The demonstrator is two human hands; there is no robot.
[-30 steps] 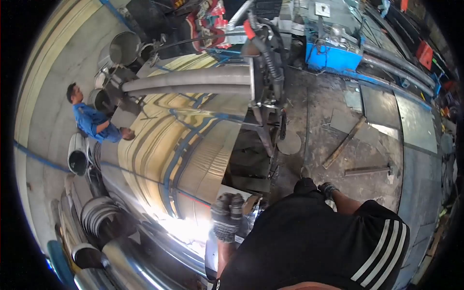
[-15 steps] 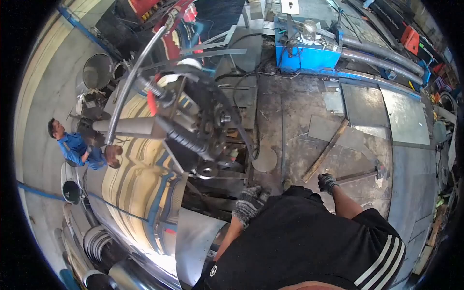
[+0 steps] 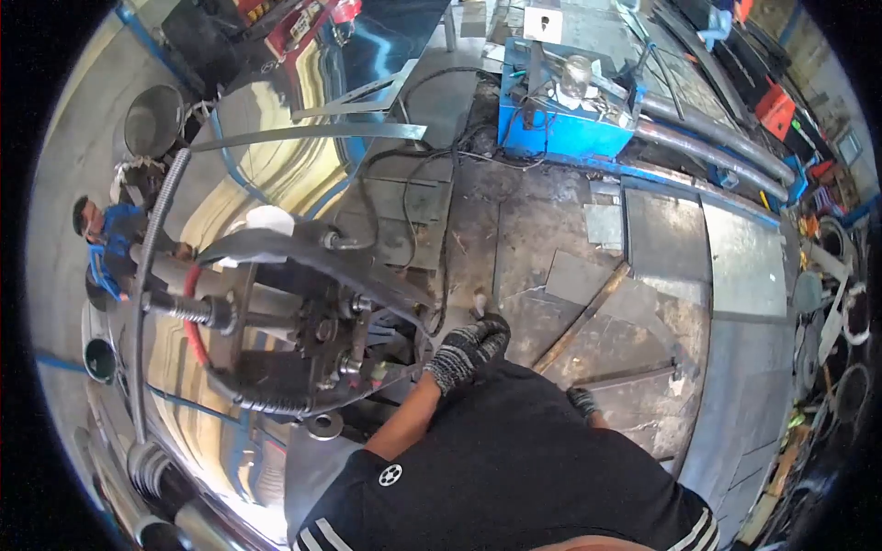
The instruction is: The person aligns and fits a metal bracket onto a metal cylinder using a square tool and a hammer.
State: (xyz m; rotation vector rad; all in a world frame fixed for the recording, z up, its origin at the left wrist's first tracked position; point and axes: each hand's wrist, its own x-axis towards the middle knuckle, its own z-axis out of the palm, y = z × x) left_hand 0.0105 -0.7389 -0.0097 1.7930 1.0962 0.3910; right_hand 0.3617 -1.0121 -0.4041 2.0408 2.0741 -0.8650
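Landmark: the machine head (image 3: 322,332). The left hand (image 3: 470,351), gloved, is just to the right of it, in front of the torso. Its fingers are bent; whether they grip anything cannot be determined. The right hand (image 3: 582,401), also gloved, is farther right of the landmark, partly hidden by the torso; its grip cannot be determined.

A black hose (image 3: 303,246) arches over the landmark and ends near the left hand. Hazard: glove or sleeve may snag on the hose or the exposed fittings if the arm swings left.

A hammer-like tool (image 3: 625,379) and a wooden bar (image 3: 583,317) lie on the floor to the right of the landmark. Hazard: a step onto either may cause a trip.

Beyond the landmark, a loose cable (image 3: 411,197) may catch a foot. A blue bench (image 3: 562,133) is beyond and to the right; a co-worker (image 3: 118,241) is on the far left side, exposed if the head swings that way.
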